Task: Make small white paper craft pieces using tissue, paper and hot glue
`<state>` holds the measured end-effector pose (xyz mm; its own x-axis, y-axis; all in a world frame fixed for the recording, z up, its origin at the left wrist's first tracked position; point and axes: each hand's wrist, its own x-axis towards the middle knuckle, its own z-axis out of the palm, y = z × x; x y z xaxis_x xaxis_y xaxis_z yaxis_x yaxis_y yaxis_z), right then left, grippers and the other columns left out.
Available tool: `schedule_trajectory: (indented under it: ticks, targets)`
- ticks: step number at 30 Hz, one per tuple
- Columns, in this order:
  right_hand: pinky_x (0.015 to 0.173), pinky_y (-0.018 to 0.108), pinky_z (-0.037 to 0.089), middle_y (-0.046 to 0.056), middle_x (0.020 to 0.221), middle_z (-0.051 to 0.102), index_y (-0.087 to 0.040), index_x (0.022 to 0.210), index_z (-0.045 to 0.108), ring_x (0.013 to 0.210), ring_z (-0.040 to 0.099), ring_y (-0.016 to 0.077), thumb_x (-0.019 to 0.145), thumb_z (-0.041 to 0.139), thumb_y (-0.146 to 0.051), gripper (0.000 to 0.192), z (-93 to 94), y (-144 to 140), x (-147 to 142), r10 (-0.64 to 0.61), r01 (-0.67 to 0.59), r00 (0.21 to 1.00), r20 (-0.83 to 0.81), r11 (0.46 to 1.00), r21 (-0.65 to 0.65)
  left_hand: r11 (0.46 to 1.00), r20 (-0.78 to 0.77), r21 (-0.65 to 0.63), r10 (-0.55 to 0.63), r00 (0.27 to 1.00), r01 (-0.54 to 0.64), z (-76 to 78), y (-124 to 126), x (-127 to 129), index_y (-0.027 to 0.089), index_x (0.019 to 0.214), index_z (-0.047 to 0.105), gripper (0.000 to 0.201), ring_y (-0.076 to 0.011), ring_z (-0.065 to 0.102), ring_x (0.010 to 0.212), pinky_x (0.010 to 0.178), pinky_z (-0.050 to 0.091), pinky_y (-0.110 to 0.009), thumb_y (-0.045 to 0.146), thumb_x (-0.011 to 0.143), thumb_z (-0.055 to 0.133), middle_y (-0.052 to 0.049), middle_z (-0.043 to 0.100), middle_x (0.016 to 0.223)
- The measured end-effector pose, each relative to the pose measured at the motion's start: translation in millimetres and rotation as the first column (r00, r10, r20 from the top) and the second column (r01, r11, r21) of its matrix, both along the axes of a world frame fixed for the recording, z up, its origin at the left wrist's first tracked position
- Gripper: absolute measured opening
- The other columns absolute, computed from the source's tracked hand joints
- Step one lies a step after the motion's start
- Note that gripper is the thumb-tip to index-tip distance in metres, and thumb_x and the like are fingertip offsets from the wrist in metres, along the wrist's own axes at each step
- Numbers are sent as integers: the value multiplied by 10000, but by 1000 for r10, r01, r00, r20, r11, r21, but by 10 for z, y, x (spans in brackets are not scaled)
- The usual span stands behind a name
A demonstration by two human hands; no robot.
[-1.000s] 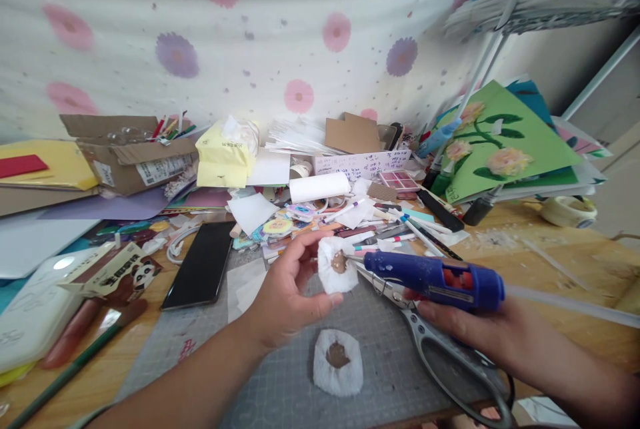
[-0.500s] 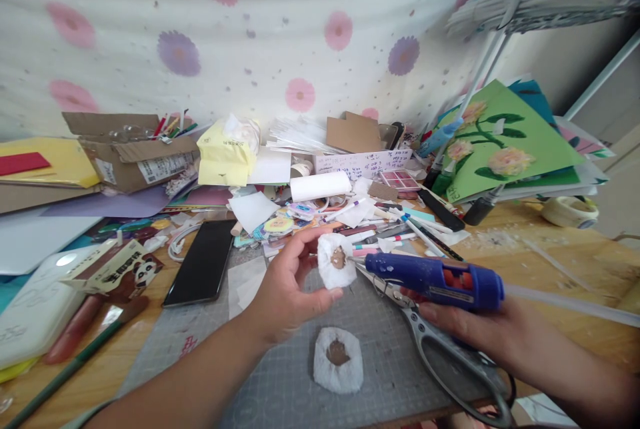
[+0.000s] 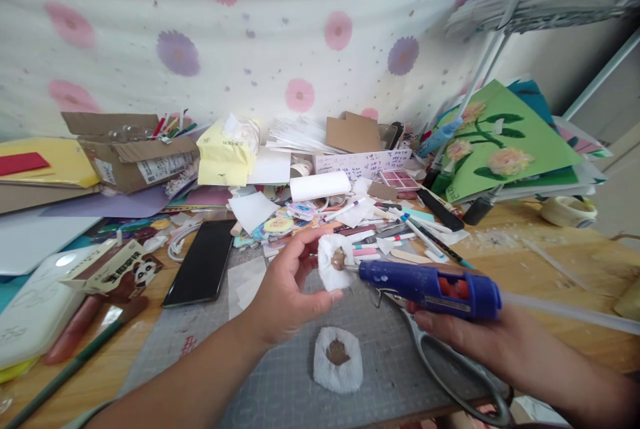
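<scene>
The left hand pinches a white paper puff between thumb and fingers; the right hand wraps closed around a blue glue gun, nozzle touching the puff's brown centre.

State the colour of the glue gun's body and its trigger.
The glue gun in the right hand has a blue body and a red-orange trigger; the head view shows it.

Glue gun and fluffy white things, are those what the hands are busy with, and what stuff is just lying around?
In use:
left hand pinching a white puff
right hand holding the blue glue gun, nozzle at the puff's brown middle
second white puff on the cutting mat

Just lying about:
scissors
black phone
cardboard box
green flower card
tape roll
</scene>
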<state>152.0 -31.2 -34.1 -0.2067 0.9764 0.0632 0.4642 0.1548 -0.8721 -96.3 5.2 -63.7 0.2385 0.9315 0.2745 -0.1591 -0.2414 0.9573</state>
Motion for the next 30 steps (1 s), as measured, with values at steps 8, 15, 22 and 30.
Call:
schedule_trajectory:
  ticks: [8, 15, 22, 30]
  targets:
    - [822, 434, 520, 62, 927, 718, -256, 900, 721, 916, 645, 300, 647, 716, -429, 306, 63, 6, -11, -28, 22, 998, -61, 995, -98, 993, 142, -116, 8, 990, 9, 29, -10, 27, 282, 1140, 580, 622, -238, 528, 1128, 941, 418, -309, 95, 581, 779, -30, 600, 1207]
    - [742, 259, 502, -2, 770, 721, -212, 789, 696, 757, 661, 168, 644, 743, -297, 174, 47, 164, -311, -220, 20, 753, -620, 950, -312, 899, 498, -339, -78, 863, 277, -11, -183, 179, 284, 1124, 605, 533, -206, 559, 1053, 876, 446, -301, 141, 629, 739, -19, 622, 1167]
    - [429, 237, 420, 52, 726, 709, -158, 982, 643, 497, 602, 156, 757, 585, -538, 445, 25, 248, -656, -201, -194, 617, -761, 898, -394, 750, 616, -295, -324, 718, 592, 21, -377, 248, 236, 1150, 600, 611, -226, 581, 965, 783, 445, -289, 223, 568, 786, -56, 642, 1028]
    - [750, 327, 484, 43, 882, 708, -208, 1013, 666, 790, 636, 204, 817, 408, -647, 546, 90, 341, -835, 18, -199, 824, -566, 945, -260, 742, 555, -272, -400, 729, 613, 36, -351, 191, 235, 1126, 589, 634, -158, 565, 824, 677, 421, -222, 254, 536, 817, -36, 633, 943]
